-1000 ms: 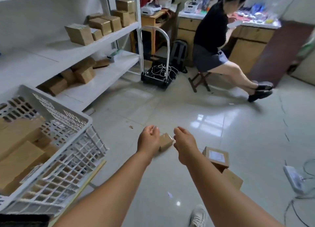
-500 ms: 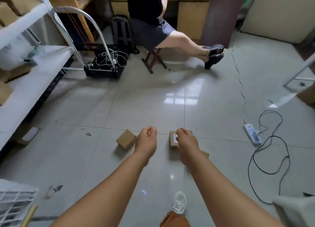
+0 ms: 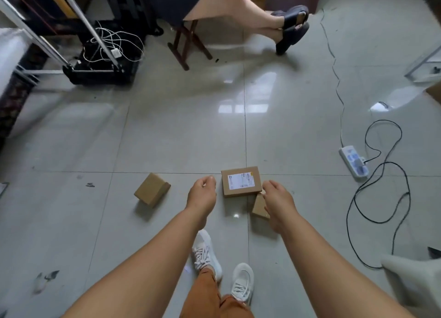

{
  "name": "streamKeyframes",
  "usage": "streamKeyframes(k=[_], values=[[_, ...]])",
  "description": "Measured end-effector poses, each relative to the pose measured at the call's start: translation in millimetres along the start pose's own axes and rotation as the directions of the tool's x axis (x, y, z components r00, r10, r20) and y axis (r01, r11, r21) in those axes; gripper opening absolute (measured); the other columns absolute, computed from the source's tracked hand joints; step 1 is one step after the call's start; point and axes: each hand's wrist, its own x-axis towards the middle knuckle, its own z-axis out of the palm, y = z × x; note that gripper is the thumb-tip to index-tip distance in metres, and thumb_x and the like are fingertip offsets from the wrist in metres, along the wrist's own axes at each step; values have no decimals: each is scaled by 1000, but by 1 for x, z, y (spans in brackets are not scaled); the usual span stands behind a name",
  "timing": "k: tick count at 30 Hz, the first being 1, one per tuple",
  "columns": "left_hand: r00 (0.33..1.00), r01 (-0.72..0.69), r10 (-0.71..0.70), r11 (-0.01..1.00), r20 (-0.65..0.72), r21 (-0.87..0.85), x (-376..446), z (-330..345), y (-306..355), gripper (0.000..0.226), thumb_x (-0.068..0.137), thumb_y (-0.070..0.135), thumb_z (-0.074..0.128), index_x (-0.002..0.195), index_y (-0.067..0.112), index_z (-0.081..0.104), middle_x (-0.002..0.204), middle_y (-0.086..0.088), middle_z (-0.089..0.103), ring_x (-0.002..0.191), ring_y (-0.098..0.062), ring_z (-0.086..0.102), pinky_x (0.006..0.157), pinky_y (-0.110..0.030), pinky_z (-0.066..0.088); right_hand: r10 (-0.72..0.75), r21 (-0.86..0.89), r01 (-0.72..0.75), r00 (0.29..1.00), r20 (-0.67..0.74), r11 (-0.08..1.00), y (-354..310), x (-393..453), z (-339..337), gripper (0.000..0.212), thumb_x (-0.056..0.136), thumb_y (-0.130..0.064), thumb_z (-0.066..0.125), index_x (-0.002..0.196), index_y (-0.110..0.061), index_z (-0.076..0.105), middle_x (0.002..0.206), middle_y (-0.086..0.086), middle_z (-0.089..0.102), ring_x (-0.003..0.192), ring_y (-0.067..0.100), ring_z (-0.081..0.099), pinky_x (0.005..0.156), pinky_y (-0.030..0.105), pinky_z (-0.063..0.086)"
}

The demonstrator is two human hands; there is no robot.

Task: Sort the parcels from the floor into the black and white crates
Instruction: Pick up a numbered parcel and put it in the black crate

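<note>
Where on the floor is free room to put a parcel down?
Bare grey tile lies between the plain brown cardboard box and the black wheeled cart. Crowded: the labelled flat cardboard parcel, small brown box and both hands; the white power strip with black cable.

Both bare forearms reach forward and down from the bottom of the view, roughly parallel and a little apart. The left hand (image 3: 202,193) has its back turned up, fingers loosely curled and holding nothing. The right hand (image 3: 279,199) likewise hangs with loosely curled fingers, thumb forward, gripping nothing. Below them stand two feet in white lace-up trainers (image 3: 242,282).
</note>
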Motion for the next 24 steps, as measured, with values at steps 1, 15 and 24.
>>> streamKeyframes(k=[1, 15, 24], values=[[1000, 8, -8, 1000, -1, 5, 17, 4, -2, 40, 96, 38, 38, 122, 12, 54, 105, -2, 56, 105, -22, 56, 86, -33, 43, 6, -5, -6, 1000, -11, 1000, 1, 15, 2, 22, 96, -26, 46, 116, -25, 55, 96, -8, 57, 98, 16, 53, 84, 28, 39], [986, 141, -151, 981, 72, 134, 259, 72, -82, 51, 97, 45, 35, 146, 33, 30, 146, 2, 40, 130, -22, 43, 108, -41, 35, 77, -118, -87, 994, -83, 989, 58, 276, 62, 45, 98, -32, 44, 141, -20, 41, 115, -1, 52, 101, 18, 46, 84, 28, 35], [961, 184, -226, 952, 156, 246, 364, 117, -149, 56, 99, 44, 33, 150, 21, 25, 154, 2, 31, 138, -21, 33, 106, -34, 28, 81, -201, -103, 990, -115, 974, 116, 398, 84, 53, 99, -30, 45, 148, -18, 30, 128, 1, 51, 101, 17, 46, 83, 28, 33]])
